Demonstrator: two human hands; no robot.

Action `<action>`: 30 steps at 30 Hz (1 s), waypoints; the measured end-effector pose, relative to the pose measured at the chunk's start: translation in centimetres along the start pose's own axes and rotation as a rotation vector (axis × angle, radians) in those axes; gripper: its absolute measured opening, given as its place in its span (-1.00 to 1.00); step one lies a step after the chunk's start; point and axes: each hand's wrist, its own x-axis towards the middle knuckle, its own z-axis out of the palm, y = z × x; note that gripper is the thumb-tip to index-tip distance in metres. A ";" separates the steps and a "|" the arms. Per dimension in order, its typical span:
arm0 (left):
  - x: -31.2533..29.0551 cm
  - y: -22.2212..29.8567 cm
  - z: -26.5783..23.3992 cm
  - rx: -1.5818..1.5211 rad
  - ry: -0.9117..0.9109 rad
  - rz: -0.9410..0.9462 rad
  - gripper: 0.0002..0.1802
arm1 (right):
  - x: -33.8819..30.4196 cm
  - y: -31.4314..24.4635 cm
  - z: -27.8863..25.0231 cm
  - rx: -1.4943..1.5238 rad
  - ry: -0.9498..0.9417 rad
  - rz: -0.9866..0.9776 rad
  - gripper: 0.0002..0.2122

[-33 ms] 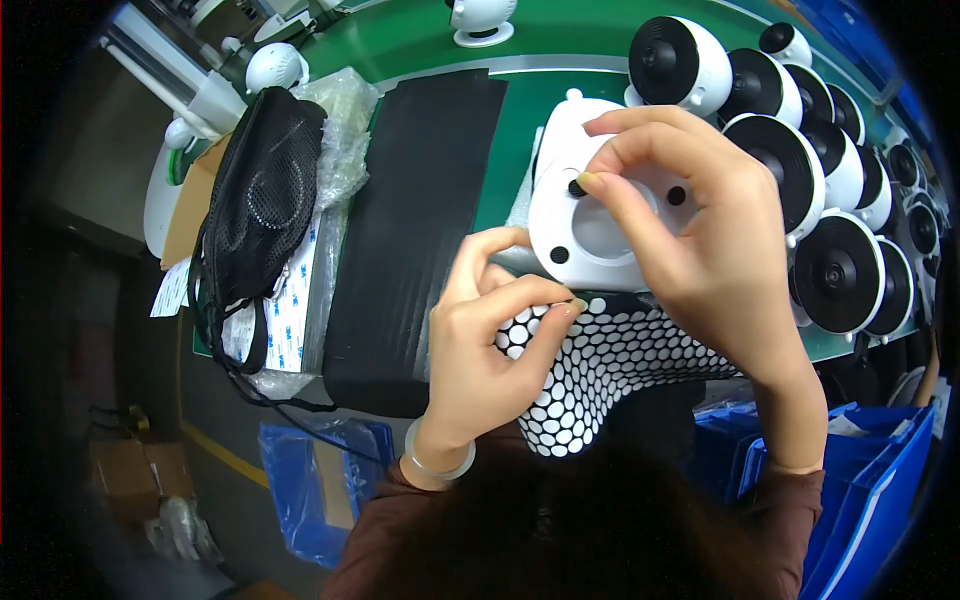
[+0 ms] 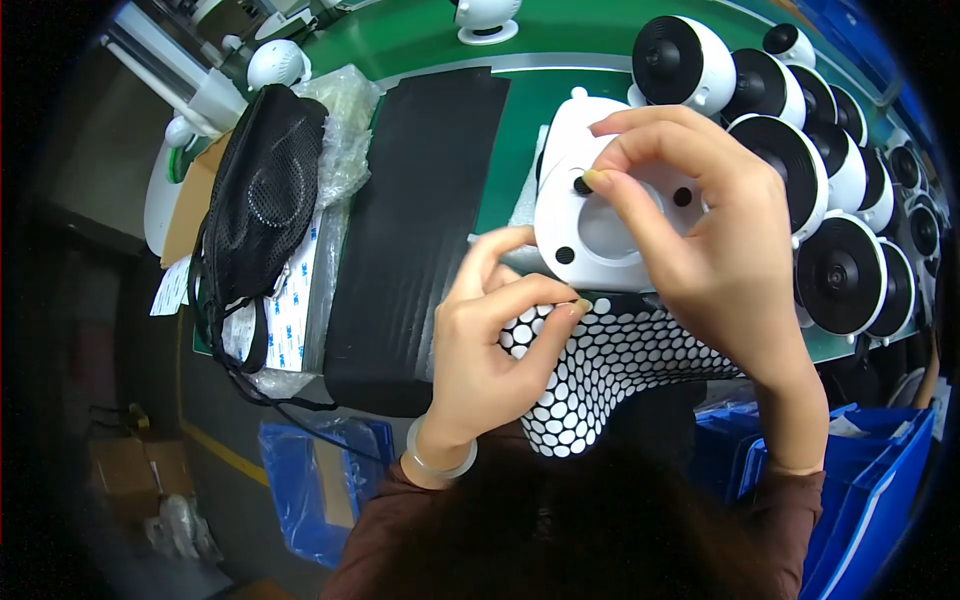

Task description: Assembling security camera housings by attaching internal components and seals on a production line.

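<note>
A white rounded device base lies on the green table in front of me, with a round hollow in its middle. Small black round pads sit around that hollow. My right hand is over the base, thumb and forefinger pinched together at the upper left pad. Just below the base, my left hand pinches the top edge of a black sheet covered with white round dots. The sheet sags in a curve toward me. Part of the base is hidden by my right hand.
Several white round devices with black fronts crowd the right side. A flat black board lies left of the base, beyond it a black mesh pouch and bubble wrap. Blue bins stand below the right table edge.
</note>
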 end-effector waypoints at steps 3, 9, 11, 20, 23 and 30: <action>0.2 0.2 0.0 -0.065 -0.026 -0.027 -0.90 | 0.0 0.0 0.4 -0.033 0.035 -0.034 -0.95; 0.6 -0.1 0.6 -0.110 -0.027 0.016 -0.90 | -0.2 0.3 1.0 -0.032 0.079 -0.035 -0.95; 0.5 -0.1 0.5 -0.097 -0.024 0.018 -0.90 | -0.2 0.3 1.2 -0.005 0.085 -0.024 -0.95; 0.4 0.3 0.4 -0.145 -0.052 -0.072 -0.87 | -0.4 0.3 1.0 0.033 0.086 -0.031 -0.94; 0.3 0.1 0.5 -0.137 -0.048 -0.053 -0.87 | -0.5 0.2 1.2 0.052 0.094 -0.004 -0.93; 0.2 -0.4 0.6 -0.098 -0.002 0.041 -0.91 | -0.6 0.3 1.1 -0.111 0.073 -0.061 -0.93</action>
